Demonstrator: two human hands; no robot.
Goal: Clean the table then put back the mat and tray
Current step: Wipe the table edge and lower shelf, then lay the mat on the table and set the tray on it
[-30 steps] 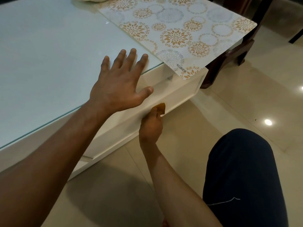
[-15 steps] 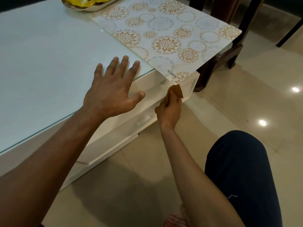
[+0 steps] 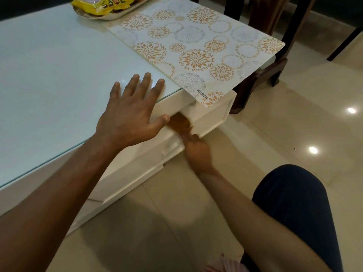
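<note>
- Left hand (image 3: pixel 130 116) lies flat on the white glass-topped bench (image 3: pixel 55 75), fingers straight and spread, palm down near the front edge; same pose as half a sec ago, so it's bracing, not wiping.
- Right hand (image 3: pixel 193 149) has dropped from just under the mat's corner down and left to the bench's white front panel (image 3: pixel 141 163), below the glass lip. It's blurred w/ motion.
- Small orange-brown cloth (image 3: pixel 178 123) sits at its fingertips, pressed to the panel right by the left thumb. Fingers look curled on the cloth, but blur hides the exact grip.
- Meaning: wiping has moved off the top to the side face – probably late in the cleaning stage, though not finished.
- Cream rectangular mat with gold and grey floral circles (image 3: pixel 196 48) lies askew at the bench's right end, near corner overhanging the edge; not yet put back.
- Pale oval tray (image 3: pixel 117 13) holding yellow snack packets (image 3: pixel 102 3) sits at the far edge, touching or just beside the mat's far corner – can't tell which; also not replaced yet.
</note>
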